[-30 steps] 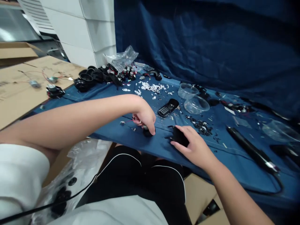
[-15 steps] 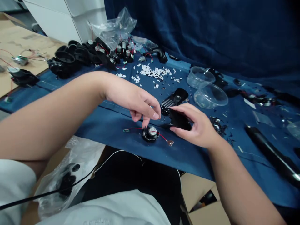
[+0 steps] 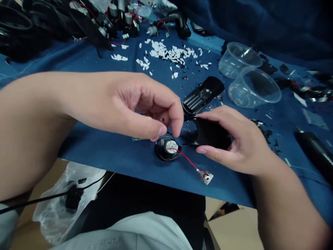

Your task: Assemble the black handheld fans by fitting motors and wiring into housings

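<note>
Over the round black housing with a small motor hovers my left hand, its fingers curled and the thumb close to them. A tiny dark speck shows by the fingertips; whether they grip anything is unclear. From the motor a red wire runs to a small metal contact plate at the right. My right hand is closed round a curved black plastic shell, held by thumb and fingers, hollow end facing left. Just behind it lies a black battery compartment piece with ribbed slots.
White chips are scattered behind my hands. Two clear plastic tubs stand at the back right. Motors and black housings pile up at the back left. A black cylindrical tool lies at the right, and a plastic bag sits below the table edge.
My view has moved closer and down. My left fingers have drawn up and curled more, the index finger nearer the housing. The right hand still holds the shell.
</note>
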Motion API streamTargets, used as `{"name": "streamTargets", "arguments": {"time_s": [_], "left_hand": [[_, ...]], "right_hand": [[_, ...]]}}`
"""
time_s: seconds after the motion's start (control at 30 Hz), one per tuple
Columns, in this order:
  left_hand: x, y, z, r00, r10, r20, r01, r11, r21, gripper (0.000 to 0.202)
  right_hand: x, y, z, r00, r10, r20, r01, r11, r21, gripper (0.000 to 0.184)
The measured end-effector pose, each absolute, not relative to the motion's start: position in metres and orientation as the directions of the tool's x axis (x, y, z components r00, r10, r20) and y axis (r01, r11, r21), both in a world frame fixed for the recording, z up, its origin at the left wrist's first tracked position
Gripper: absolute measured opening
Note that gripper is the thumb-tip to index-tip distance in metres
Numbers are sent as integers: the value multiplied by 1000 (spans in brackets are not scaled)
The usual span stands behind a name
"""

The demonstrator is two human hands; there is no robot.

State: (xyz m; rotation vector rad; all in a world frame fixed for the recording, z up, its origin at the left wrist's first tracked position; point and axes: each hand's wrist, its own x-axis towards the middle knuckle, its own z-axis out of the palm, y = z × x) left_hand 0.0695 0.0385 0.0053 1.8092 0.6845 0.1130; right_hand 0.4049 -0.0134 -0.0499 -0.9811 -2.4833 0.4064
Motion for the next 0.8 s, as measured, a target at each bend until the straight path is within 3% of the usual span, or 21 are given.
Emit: {"name": "streamTargets", "arguments": {"time_s": [0.1, 0.3, 0.4, 0.6, 0.8], "left_hand": [[69, 46, -5, 814, 532, -233, 400, -223, 889, 33], [75, 53, -21, 774, 548, -316, 482, -188, 856, 31], [75, 51, -20, 792, 547, -273, 446, -211, 870, 26], [76, 42, -27, 896, 381, -230, 376, -372, 849, 53], [77, 41, -40, 950, 308, -54, 224, -550, 805, 39]], "right_hand": [[405, -16, -49, -667, 699, 257, 562, 699, -443, 62], [402, -19, -45, -710, 672, 211, 523, 704, -481, 57], [400, -22, -43, -722, 667, 184, 523, 700, -487, 55], [398, -27, -42, -736, 663, 137, 514, 679, -525, 56], [399, -27, -42, -724, 677, 135, 509, 656, -557, 57]]}}
